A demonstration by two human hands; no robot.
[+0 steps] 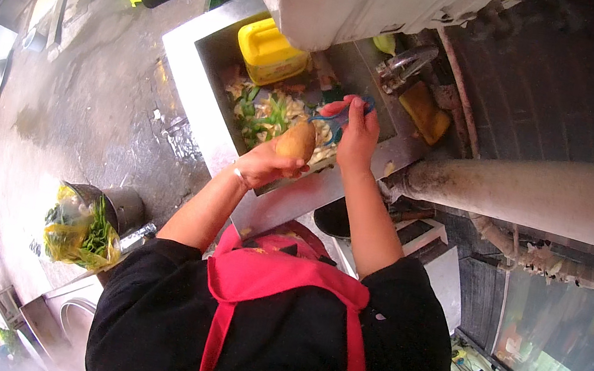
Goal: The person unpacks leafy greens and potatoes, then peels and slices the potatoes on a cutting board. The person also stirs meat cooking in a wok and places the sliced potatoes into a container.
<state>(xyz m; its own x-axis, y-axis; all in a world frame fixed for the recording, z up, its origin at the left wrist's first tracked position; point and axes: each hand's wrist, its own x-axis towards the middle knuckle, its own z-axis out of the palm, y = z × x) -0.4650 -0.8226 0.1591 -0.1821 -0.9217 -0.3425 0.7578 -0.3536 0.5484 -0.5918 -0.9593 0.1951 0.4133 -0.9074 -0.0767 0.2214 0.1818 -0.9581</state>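
My left hand (271,165) grips a brown potato (297,142) above the sink. A blue peeler (337,117) is in my right hand (360,131), its head close by the potato's upper end; I cannot tell whether it touches. Under both hands, the metal sink (278,194) holds pale and green vegetable scraps (270,114). Against the basin's far side, a yellow plastic container (271,53) lies among the scraps.
A metal faucet (406,69) and a yellow sponge (424,112) are at the sink's right edge. A thick pale pipe (524,183) runs along the right. Leafy greens in a yellow bag (85,233) stand at left near a grey bucket (121,207). Several people are at far left.
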